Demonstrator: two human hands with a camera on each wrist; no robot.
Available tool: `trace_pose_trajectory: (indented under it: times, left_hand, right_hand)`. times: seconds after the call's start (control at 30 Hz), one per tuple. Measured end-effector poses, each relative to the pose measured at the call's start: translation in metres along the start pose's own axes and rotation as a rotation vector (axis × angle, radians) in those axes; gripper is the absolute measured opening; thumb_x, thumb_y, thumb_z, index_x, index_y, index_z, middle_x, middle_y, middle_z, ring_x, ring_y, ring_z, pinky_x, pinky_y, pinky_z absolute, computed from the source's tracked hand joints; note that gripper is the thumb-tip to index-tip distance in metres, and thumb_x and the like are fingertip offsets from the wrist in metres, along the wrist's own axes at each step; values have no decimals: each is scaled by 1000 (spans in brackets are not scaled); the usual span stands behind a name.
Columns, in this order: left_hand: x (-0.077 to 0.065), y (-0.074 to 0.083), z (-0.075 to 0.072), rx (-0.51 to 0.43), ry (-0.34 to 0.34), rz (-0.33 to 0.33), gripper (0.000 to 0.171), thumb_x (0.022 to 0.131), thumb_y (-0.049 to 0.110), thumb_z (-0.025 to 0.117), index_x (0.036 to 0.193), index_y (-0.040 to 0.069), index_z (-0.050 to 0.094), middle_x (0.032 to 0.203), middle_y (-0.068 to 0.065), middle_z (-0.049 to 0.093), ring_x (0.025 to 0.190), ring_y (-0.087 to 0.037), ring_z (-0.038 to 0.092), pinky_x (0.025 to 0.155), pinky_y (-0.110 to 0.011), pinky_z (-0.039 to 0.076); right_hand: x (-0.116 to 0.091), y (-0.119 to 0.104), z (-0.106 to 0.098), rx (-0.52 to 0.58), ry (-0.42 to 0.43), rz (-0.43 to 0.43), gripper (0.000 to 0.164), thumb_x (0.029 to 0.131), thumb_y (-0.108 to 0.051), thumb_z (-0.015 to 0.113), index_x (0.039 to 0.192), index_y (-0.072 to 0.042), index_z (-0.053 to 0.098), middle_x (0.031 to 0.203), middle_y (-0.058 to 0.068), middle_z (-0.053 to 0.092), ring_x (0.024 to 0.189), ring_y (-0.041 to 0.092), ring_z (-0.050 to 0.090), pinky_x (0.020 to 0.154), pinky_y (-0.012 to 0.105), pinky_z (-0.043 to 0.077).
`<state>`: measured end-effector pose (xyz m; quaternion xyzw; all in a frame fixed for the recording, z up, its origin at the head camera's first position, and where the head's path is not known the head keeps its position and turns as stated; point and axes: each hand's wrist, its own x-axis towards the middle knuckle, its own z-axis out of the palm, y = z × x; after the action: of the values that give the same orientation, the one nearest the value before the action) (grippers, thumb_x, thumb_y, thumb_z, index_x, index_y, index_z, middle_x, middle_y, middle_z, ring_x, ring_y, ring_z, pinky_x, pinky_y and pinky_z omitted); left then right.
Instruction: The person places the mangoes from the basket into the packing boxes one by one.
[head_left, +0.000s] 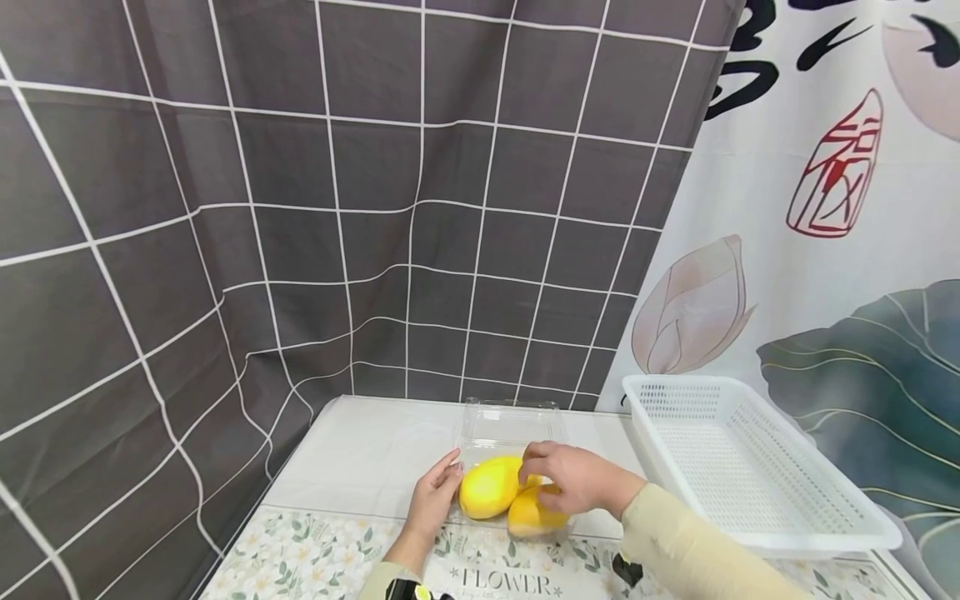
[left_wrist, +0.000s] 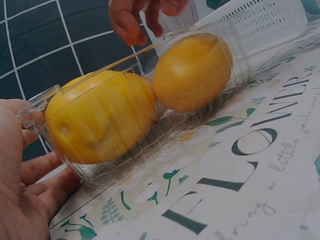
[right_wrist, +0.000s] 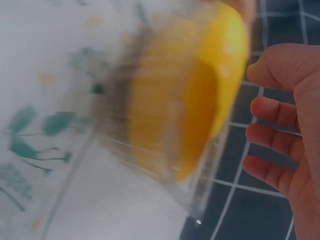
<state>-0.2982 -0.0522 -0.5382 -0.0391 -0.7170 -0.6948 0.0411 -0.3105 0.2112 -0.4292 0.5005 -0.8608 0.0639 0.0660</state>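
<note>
On the surface (head_left: 367,462), two yellow fruits (head_left: 487,489) were penned in by a clear box (left_wrist: 167,120), apparently steadied at nine o'clock by the left hand (head_left: 435,498), fingers extended; the right hand (head_left: 573,477), empty, was loosely spread at two o'clock.

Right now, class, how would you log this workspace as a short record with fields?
Fruits: two, yellow, side by side
Container: clear plastic, fruits inside
Lid: open, at the container's far side
Left hand: touching the container's left end
Right hand: above the fruits, holding nothing
Basket: white, perforated, right of the container
Tablecloth: floral, lettered FLOWER
Curtain: dark with white grid lines
</note>
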Motion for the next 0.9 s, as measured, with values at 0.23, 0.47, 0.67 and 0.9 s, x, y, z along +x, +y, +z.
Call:
trace_pose_trajectory:
  times: [0.23,0.47,0.67,0.9]
  left_hand:
    - [0,0,1,15,-2,0,45,105,23,55,148,8,52,139,-17,61,132,-34,54,112,-47,44]
    - [-2,2,3,28,12,10,46,105,25,54,147,8,52,139,-18,61,131,-36,55,112,-50,44]
    - [-1,-1,4,25,15,7,47,104,23,55,148,7,50,140,-19,59,132,-36,54,111,-49,44]
    - [0,1,4,46,14,14,49,105,25,53,150,6,47,144,-19,57,135,-37,51,113,-50,41]
  right_hand:
    - [-3,13,-16,56,152,232,36,89,-14,66,125,-13,63,124,3,61,108,22,63,92,44,57]
    - [-12,33,4,371,409,560,57,94,-10,65,145,1,44,142,25,50,126,47,52,106,60,45]
    - [-29,44,37,746,507,898,68,102,-20,56,158,0,22,156,32,31,144,50,32,117,61,32]
    - [-37,36,66,1239,680,977,71,108,-30,44,157,8,11,160,35,17,149,49,19,122,56,23]
